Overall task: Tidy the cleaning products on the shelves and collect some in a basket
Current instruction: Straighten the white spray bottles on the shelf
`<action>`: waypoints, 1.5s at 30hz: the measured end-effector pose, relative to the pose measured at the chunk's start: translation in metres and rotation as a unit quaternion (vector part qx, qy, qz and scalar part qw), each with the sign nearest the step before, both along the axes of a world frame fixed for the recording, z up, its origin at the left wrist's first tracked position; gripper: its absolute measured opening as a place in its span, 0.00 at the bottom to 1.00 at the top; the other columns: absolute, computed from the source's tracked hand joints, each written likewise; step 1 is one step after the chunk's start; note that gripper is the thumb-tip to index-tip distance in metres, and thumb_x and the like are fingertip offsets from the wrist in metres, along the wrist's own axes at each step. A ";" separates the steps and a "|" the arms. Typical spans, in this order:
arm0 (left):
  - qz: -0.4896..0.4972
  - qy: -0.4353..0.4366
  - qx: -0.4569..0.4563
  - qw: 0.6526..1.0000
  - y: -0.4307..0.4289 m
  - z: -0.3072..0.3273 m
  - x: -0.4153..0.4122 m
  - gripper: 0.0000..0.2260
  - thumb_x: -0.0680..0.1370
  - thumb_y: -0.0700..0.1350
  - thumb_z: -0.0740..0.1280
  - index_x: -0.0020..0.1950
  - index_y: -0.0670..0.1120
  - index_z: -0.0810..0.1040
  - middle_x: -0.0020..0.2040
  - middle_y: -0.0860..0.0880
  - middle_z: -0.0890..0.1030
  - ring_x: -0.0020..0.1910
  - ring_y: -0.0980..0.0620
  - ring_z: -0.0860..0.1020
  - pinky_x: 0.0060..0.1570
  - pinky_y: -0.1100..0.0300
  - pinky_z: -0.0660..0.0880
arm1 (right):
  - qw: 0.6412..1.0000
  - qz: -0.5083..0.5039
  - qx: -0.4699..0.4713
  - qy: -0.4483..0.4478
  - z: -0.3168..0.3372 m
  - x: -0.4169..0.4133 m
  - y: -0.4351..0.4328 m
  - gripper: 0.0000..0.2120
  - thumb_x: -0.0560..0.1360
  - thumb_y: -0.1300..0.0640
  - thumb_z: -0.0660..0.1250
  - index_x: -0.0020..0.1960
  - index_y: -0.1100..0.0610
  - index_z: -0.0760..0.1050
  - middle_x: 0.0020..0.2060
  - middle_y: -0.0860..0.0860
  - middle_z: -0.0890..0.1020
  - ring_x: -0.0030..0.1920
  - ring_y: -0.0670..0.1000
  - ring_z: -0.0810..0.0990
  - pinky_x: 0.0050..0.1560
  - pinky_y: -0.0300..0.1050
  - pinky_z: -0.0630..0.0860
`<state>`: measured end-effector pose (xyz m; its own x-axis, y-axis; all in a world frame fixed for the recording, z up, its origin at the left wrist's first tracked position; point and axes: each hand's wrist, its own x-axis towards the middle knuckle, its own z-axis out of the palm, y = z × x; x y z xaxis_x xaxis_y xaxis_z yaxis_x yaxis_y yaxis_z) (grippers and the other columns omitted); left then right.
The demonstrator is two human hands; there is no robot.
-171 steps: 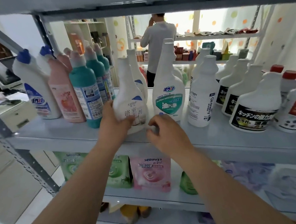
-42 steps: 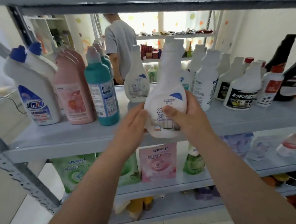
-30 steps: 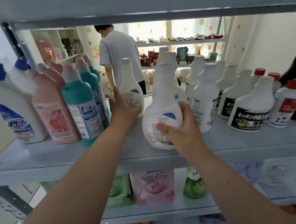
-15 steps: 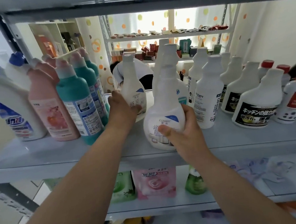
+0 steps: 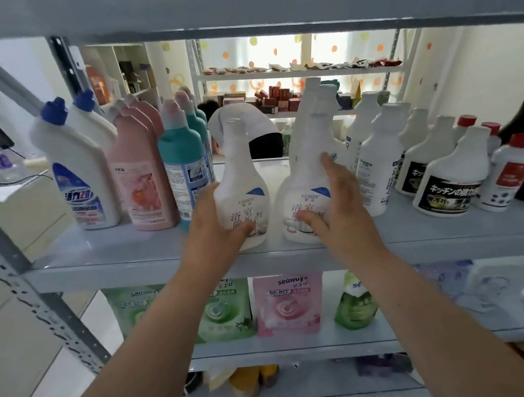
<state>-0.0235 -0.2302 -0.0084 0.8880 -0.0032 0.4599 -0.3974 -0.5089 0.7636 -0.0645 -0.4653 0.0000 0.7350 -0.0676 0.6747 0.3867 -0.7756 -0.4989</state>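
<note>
— Head view has your left hand (image 5: 216, 232) wrapped round the left white bottle (image 5: 242, 184), thumb curled across the label and fingers behind. Why grip so low?

— You look to be nudging it, not lifting it. Its base seems to sit on the shelf (image 5: 103, 249) close to the front edge, and a low hold keeps a tall, narrow-necked bottle from toppling.

— And your right hand (image 5: 342, 214)?

— It lies against the right white bottle (image 5: 305, 176), fingers spread and nearly straight, thumb resting on the label. That is a steadying touch, not a clasp. This bottle also stands upright near the front edge.

— So you are pairing them?

— That is my reading. The two are alike, labels turned outward, just beside each other with a slim gap between. They fill the space between the teal bottle (image 5: 180, 154) on your left and the tall white bottle (image 5: 379, 159) on your right, so like goes with like along the row.

— What should you watch?

— The teal bottle is close to your left knuckles, so a wide shove could knock it. More white bottles stand behind the right one, so push gently.

— And the basket?

— None is in view, so I judge the collecting is not yet begun.
</note>
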 end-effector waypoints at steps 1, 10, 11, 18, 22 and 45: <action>-0.008 -0.004 -0.002 1.000 0.006 0.000 -0.001 0.38 0.71 0.47 0.80 0.74 0.58 0.63 0.59 0.57 0.74 0.56 0.58 0.74 0.45 0.70 0.67 | 0.999 -0.004 -0.038 0.012 0.004 0.000 0.005 0.48 0.76 0.50 0.76 0.80 0.35 0.44 0.77 0.52 0.60 0.72 0.50 0.65 0.62 0.48 0.74; 0.013 -0.029 0.001 1.000 0.044 -0.011 0.001 0.40 0.70 0.51 0.80 0.74 0.63 0.61 0.61 0.58 0.68 0.55 0.64 0.72 0.58 0.56 0.73 | 0.954 -0.073 -0.268 0.110 0.038 0.038 0.046 0.39 0.80 0.48 0.70 0.83 0.39 0.51 0.77 0.62 0.56 0.73 0.64 0.63 0.66 0.64 0.74; 0.017 -0.036 0.008 0.999 0.045 -0.012 0.002 0.40 0.70 0.51 0.80 0.74 0.64 0.61 0.62 0.56 0.65 0.58 0.58 0.70 0.61 0.53 0.72 | 0.953 -0.072 -0.270 0.115 0.038 0.045 0.051 0.38 0.81 0.50 0.70 0.83 0.40 0.52 0.78 0.62 0.54 0.73 0.65 0.63 0.66 0.64 0.74; 0.001 -0.046 -0.001 0.999 0.045 -0.016 0.002 0.42 0.71 0.49 0.80 0.76 0.66 0.58 0.64 0.55 0.64 0.63 0.53 0.70 0.66 0.47 0.73 | 0.957 -0.050 -0.248 0.144 0.043 0.108 0.070 0.39 0.79 0.58 0.71 0.82 0.43 0.53 0.77 0.61 0.52 0.74 0.66 0.64 0.68 0.63 0.73; -0.011 -0.048 -0.002 0.999 0.045 -0.016 0.005 0.42 0.72 0.48 0.79 0.77 0.65 0.58 0.67 0.55 0.66 0.64 0.59 0.68 0.68 0.48 0.72 | 0.956 -0.054 -0.241 0.160 0.045 0.139 0.072 0.39 0.80 0.61 0.69 0.82 0.43 0.52 0.76 0.61 0.51 0.74 0.67 0.61 0.68 0.64 0.73; -0.040 0.039 -0.105 0.993 0.054 -0.016 0.006 0.24 0.73 0.51 0.79 0.60 0.70 0.71 0.57 0.60 0.82 0.52 0.58 0.82 0.51 0.48 0.83 | 0.954 0.008 -0.213 0.211 -0.014 0.046 0.061 0.17 0.85 0.53 0.57 0.67 0.56 0.79 0.63 0.57 0.81 0.60 0.60 0.79 0.58 0.53 0.78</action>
